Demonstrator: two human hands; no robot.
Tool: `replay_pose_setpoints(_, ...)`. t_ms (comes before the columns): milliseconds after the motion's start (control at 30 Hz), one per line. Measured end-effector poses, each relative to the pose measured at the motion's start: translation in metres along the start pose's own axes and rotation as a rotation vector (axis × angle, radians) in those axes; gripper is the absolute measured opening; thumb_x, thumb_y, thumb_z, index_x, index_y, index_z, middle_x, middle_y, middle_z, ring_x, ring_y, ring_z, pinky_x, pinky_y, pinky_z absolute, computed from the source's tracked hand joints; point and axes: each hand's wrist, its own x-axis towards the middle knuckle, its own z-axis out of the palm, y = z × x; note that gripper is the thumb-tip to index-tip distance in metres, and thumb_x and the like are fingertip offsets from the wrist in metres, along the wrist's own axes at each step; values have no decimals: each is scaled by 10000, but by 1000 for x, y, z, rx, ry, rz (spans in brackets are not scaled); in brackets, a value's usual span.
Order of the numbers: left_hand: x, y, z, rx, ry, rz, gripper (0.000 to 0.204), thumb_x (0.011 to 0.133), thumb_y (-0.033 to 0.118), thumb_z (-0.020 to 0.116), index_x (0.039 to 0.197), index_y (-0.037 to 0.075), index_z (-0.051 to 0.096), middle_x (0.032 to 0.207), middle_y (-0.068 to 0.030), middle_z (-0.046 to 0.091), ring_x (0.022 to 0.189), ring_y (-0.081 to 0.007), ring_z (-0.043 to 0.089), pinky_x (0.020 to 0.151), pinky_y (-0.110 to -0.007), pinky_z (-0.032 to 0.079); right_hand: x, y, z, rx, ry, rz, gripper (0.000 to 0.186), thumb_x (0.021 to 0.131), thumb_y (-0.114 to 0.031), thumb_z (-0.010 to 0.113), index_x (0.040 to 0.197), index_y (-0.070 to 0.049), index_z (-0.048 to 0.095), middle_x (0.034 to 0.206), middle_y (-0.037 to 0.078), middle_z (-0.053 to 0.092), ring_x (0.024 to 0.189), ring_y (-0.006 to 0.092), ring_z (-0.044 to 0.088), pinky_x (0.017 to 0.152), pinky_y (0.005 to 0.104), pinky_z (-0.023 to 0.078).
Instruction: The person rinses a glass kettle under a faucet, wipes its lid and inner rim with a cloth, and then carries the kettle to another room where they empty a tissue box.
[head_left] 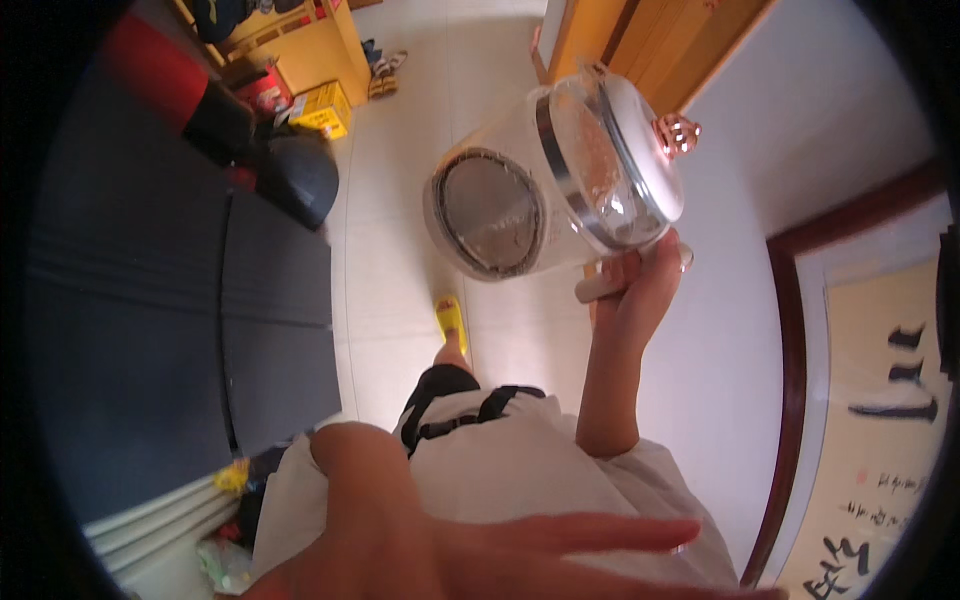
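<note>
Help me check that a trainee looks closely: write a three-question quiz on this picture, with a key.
1. Multiple choice: which part of the glass kettle does the right hand grip? A, the spout; B, the base; C, the handle.
2. True or false: the glass kettle stands upright.
3. Short answer: how is the left hand posed?

Key:
1. C.
2. False; it is tilted, with its white lid toward the picture's right.
3. Open, its fingers stretched toward the picture's right, with nothing visibly held.
</note>
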Motion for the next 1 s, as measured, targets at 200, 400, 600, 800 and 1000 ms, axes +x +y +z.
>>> replay_pose_setpoints(200,74,-70,-140,204,226,108,318,873,362,490,881,50,554,799,-125,625,755,-280,583,766,-465,447,113,57,118,29,17,-3,203,900,-240,489,803,-91,390,567,-13,344,428,76,306,403,246,268)
replay_pose_setpoints(400,146,-188,-277,602,476,75,376,895,403,451,934,42,543,817,-147,621,798,-308,597,822,-507,457,272,104,188,36,131,23,180,908,-247,475,828,-94,422,587,-20,354,444,62,284,415,244,274)
replay_pose_setpoints(600,155,-298,-407,1186,327,-209,189,783,114,621,961,51,616,1090,-117,563,1183,-344,428,1015,-469,301,362,171,228,28,49,44,205,916,-261,448,794,-96,444,592,-32,360,457,62,284,425,240,274)
replay_pose_setpoints(800,222,-387,-488,1418,176,-247,285,658,97,729,931,145,663,1206,-53,499,1299,-371,265,1027,-488,228,471,217,291,55,36,35,210,907,-267,440,784,-98,452,538,-34,323,442,70,269,431,242,258)
replay_pose_setpoints(1000,300,-469,-565,1415,172,-177,307,643,158,773,934,160,675,1193,-48,514,1302,-373,261,1026,-501,213,582,248,373,91,36,121,189,898,-274,468,816,-105,444,513,-41,298,422,65,264,421,238,236)
